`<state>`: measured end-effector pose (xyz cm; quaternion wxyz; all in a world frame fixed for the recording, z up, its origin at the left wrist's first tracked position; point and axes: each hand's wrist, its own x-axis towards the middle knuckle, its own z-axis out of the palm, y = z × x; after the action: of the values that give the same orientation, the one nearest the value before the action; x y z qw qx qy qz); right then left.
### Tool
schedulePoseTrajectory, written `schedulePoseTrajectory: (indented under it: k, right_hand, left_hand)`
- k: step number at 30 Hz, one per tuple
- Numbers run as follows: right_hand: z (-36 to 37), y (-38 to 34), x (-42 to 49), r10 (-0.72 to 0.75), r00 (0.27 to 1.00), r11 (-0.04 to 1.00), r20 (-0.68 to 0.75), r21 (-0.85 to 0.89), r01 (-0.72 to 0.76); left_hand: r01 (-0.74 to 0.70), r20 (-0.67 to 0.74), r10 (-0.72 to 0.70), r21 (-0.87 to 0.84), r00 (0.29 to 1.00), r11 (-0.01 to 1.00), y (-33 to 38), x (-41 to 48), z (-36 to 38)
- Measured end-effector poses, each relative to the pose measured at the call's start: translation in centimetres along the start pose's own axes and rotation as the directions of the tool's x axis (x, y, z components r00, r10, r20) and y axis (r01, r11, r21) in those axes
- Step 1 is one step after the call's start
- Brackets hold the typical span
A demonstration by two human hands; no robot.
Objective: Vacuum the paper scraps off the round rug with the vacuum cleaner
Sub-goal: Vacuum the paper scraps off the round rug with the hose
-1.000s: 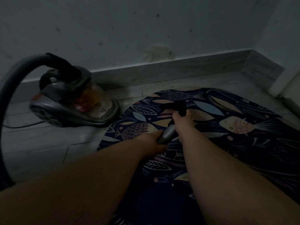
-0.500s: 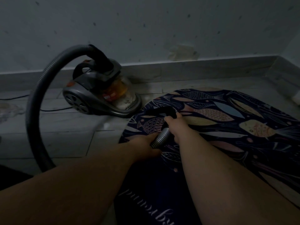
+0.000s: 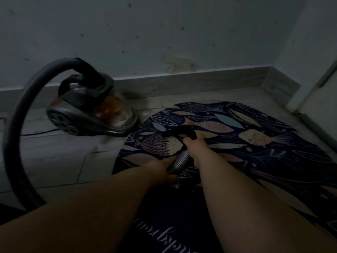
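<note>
dim light throughout. round rug (image 3: 273, 152) with a dark fish-and-leaf pattern, flat on the pale floor (image 3: 54, 161) near the corner of the room. just off its far left edge, in front of the skirting board (image 3: 182, 83), a grey canister vacuum cleaner (image 3: 87, 114) with a clear dust bin, close beside the rug. from the top of the canister, a dark hose (image 3: 16, 115) arching up, out to the left and down behind the left forearm. thin black cord (image 3: 38, 132) trailing left along the floor from the canister.

over the middle-left of the rug, both hands on the near end of the hose: left hand (image 3: 162, 170) wrapped round the silver ribbed section (image 3: 179, 161), fingers curled under it; right hand (image 3: 195, 145) just ahead, fingers closed round the black curved handle (image 3: 182, 133), with the tip pointing left and low over a large fish in the pattern. cannot tell whether the tip touches the rug. white script lettering (image 3: 164, 234) on the near part of the rug, between the forearms, upside down.
</note>
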<state>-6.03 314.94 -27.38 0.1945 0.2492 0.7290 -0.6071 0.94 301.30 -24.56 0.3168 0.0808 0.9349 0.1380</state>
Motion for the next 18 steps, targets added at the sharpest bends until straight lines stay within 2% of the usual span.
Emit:
schedulePoseTrajectory:
  k: [7, 18]
  right_hand:
    - [-8.7, 1.8, 0.1, 0.044, 0.992, 0.998, -0.116, 0.051, -0.039]
    - [-20.1, 4.8, -1.3, 0.076, 0.963, 0.987, -0.257, 0.157, -0.036]
  left_hand:
    - [-0.094, 0.017, 0.096, -0.077, 0.995, 0.993, 8.4, 0.7, 0.9]
    - [-0.242, 0.071, 0.239, 0.039, 0.968, 0.969, 18.6, 2.9, 3.5]
